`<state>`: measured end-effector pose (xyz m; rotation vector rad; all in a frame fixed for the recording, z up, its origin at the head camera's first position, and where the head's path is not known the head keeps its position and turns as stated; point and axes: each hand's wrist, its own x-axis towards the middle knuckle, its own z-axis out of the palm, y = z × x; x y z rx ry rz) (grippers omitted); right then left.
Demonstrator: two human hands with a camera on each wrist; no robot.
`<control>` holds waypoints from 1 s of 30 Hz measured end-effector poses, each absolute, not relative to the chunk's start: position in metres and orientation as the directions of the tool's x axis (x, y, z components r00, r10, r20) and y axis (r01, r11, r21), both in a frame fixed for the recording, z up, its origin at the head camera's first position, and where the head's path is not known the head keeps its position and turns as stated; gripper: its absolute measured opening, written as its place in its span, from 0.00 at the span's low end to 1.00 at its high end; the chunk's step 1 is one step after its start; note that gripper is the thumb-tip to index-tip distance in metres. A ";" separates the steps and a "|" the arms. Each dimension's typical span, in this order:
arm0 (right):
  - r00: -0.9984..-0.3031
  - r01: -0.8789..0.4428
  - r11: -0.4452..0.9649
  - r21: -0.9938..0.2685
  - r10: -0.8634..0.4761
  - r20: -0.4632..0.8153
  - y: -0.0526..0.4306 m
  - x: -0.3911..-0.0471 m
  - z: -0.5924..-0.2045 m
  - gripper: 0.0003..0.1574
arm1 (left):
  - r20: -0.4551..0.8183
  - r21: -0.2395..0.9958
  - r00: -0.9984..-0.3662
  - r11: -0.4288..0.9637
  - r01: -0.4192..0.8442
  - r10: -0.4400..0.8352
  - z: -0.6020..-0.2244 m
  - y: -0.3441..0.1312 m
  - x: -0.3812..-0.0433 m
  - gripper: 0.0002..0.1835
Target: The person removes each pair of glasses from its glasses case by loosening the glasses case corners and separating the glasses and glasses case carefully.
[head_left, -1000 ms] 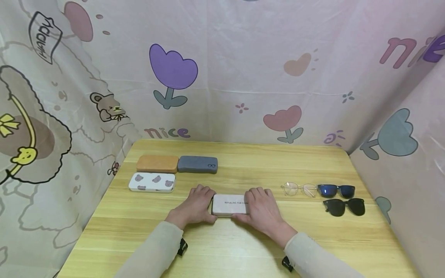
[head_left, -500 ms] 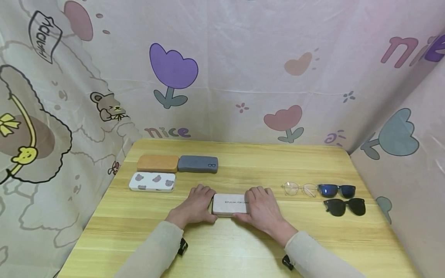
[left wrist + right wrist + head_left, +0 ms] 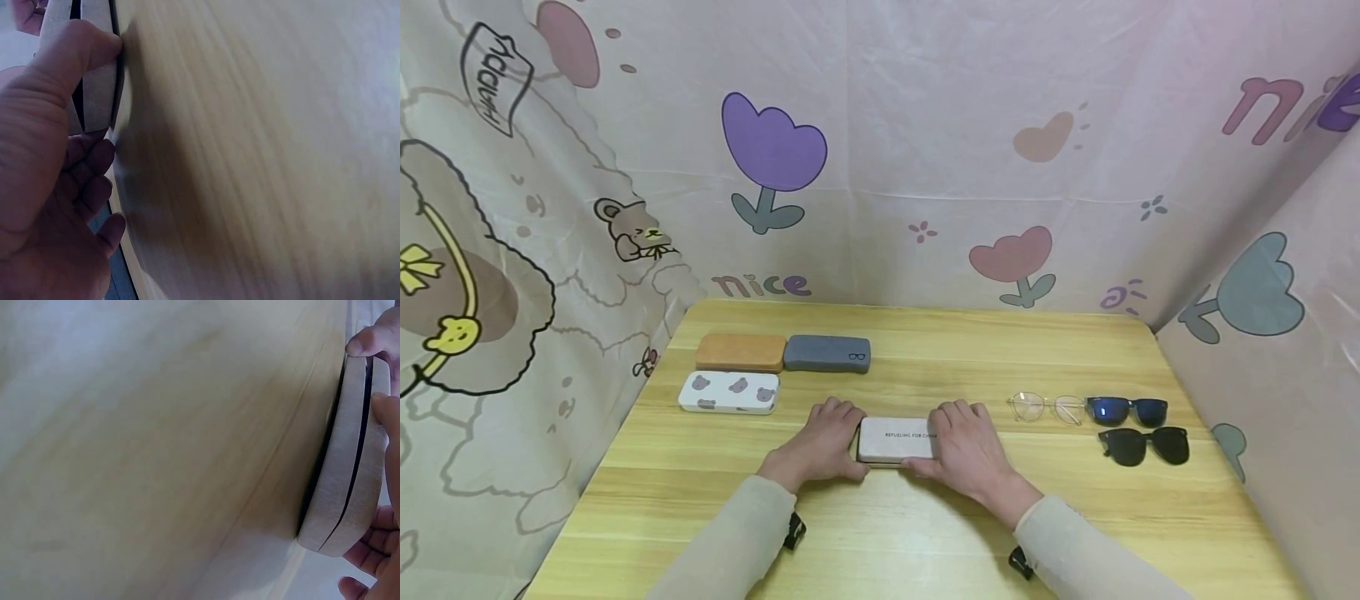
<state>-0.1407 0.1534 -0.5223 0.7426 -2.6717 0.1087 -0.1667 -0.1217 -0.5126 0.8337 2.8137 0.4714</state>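
Observation:
A pale grey glasses case (image 3: 895, 442) with "REFUELING FOR CHINA" printed on its lid lies on the table between both hands. My left hand (image 3: 822, 443) grips its left end, the thumb pressing on the lower half in the left wrist view. Over the right end of the lid lies my right hand (image 3: 962, 450), with its thumb at the lid's front edge. A narrow dark gap runs between lid and base; in the right wrist view the case (image 3: 344, 481) looks slightly ajar, its gap tapering toward the far end. Whatever is inside stays hidden.
On the left of the table lie an orange case (image 3: 741, 353), a blue-grey case (image 3: 827, 355) and a white bear-print case (image 3: 728, 392). To the right are thin-framed glasses (image 3: 1030, 407), blue-lensed sunglasses (image 3: 1126, 412) and black sunglasses (image 3: 1126, 447). Printed cloth (image 3: 880, 150) surrounds the table.

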 end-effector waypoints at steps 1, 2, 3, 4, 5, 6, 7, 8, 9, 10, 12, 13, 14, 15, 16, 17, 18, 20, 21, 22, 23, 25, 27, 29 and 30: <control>-0.796 -0.513 0.858 0.021 -0.484 0.363 0.154 -0.141 -0.522 0.46 | -0.070 0.348 -0.830 0.793 0.500 0.554 -0.513 -0.122 -0.167 0.40; -0.798 -0.513 0.858 0.017 -0.484 0.359 0.153 -0.141 -0.522 0.45 | -0.069 0.351 -0.830 0.792 0.499 0.554 -0.513 -0.122 -0.167 0.40; -0.799 -0.514 0.858 0.016 -0.485 0.355 0.153 -0.141 -0.521 0.45 | -0.069 0.357 -0.830 0.791 0.497 0.553 -0.513 -0.122 -0.167 0.40; -0.800 -0.514 0.858 0.015 -0.486 0.351 0.153 -0.142 -0.520 0.45 | -0.069 0.362 -0.831 0.791 0.494 0.551 -0.514 -0.122 -0.167 0.40; -0.801 -0.515 0.857 0.016 -0.488 0.347 0.153 -0.142 -0.520 0.45 | -0.068 0.369 -0.832 0.789 0.491 0.550 -0.514 -0.122 -0.167 0.39; -0.803 -0.515 0.857 0.014 -0.488 0.341 0.153 -0.142 -0.519 0.45 | -0.066 0.376 -0.833 0.787 0.490 0.550 -0.514 -0.122 -0.168 0.39; -0.805 -0.515 0.857 0.012 -0.489 0.335 0.153 -0.143 -0.518 0.45 | -0.066 0.380 -0.833 0.786 0.488 0.549 -0.515 -0.122 -0.168 0.39; -0.807 -0.515 0.857 0.012 -0.490 0.329 0.153 -0.143 -0.517 0.45 | -0.065 0.386 -0.833 0.783 0.487 0.549 -0.515 -0.123 -0.168 0.38; -0.808 -0.515 0.857 0.014 -0.491 0.325 0.153 -0.143 -0.517 0.46 | -0.064 0.391 -0.834 0.782 0.485 0.549 -0.515 -0.123 -0.168 0.38; -0.808 -0.515 0.857 0.017 -0.493 0.323 0.153 -0.144 -0.516 0.46 | -0.062 0.393 -0.834 0.781 0.485 0.549 -0.515 -0.123 -0.168 0.38; -0.807 -0.518 0.855 0.017 -0.495 0.323 0.153 -0.144 -0.516 0.45 | -0.060 0.399 -0.832 0.777 0.487 0.552 -0.515 -0.123 -0.168 0.38; -0.805 -0.520 0.854 0.018 -0.497 0.323 0.153 -0.145 -0.515 0.45 | -0.059 0.401 -0.831 0.775 0.488 0.553 -0.515 -0.123 -0.168 0.38; -0.803 -0.522 0.853 0.017 -0.498 0.326 0.154 -0.145 -0.515 0.45 | -0.057 0.405 -0.830 0.773 0.488 0.554 -0.515 -0.123 -0.168 0.37; -0.802 -0.524 0.852 0.017 -0.500 0.327 0.154 -0.145 -0.515 0.45 | -0.056 0.408 -0.830 0.771 0.489 0.555 -0.515 -0.123 -0.168 0.37; -0.801 -0.526 0.851 0.015 -0.501 0.327 0.154 -0.146 -0.514 0.44 | -0.055 0.412 -0.828 0.769 0.490 0.557 -0.515 -0.123 -0.168 0.37; -0.803 -0.526 0.851 0.010 -0.500 0.324 0.154 -0.146 -0.514 0.44 | -0.054 0.418 -0.828 0.766 0.489 0.558 -0.514 -0.122 -0.168 0.37; -0.806 -0.524 0.852 0.008 -0.499 0.319 0.154 -0.146 -0.514 0.44 | -0.056 0.420 -0.828 0.766 0.488 0.558 -0.515 -0.122 -0.168 0.37; -0.811 -0.521 0.854 0.006 -0.497 0.308 0.154 -0.147 -0.513 0.43 | -0.060 0.424 -0.828 0.765 0.484 0.557 -0.515 -0.122 -0.168 0.37; -0.814 -0.519 0.855 0.006 -0.497 0.302 0.154 -0.147 -0.513 0.43 | -0.063 0.428 -0.829 0.766 0.480 0.555 -0.515 -0.123 -0.168 0.38; -0.816 -0.518 0.856 0.006 -0.496 0.296 0.154 -0.148 -0.512 0.42 | -0.065 0.430 -0.830 0.766 0.477 0.553 -0.515 -0.123 -0.168 0.38; -0.819 -0.517 0.856 0.005 -0.496 0.288 0.154 -0.148 -0.512 0.42 | -0.066 0.433 -0.831 0.766 0.474 0.552 -0.515 -0.123 -0.168 0.38; -0.825 -0.517 0.856 -0.001 -0.498 0.267 0.154 -0.150 -0.510 0.40 | -0.075 0.434 -0.832 0.769 0.469 0.549 -0.515 -0.124 -0.168 0.39; -0.835 -0.516 0.856 -0.020 -0.498 0.235 0.155 -0.152 -0.508 0.40 | -0.082 0.435 -0.832 0.771 0.465 0.548 -0.515 -0.124 -0.168 0.39; -0.851 -0.508 0.860 -0.056 -0.490 0.188 0.155 -0.155 -0.504 0.42 | -0.086 0.441 -0.832 0.770 0.462 0.548 -0.515 -0.124 -0.169 0.39; -0.866 -0.490 0.866 -0.100 -0.472 0.164 0.155 -0.157 -0.502 0.43 | -0.092 0.441 -0.832 0.771 0.459 0.548 -0.515 -0.124 -0.169 0.39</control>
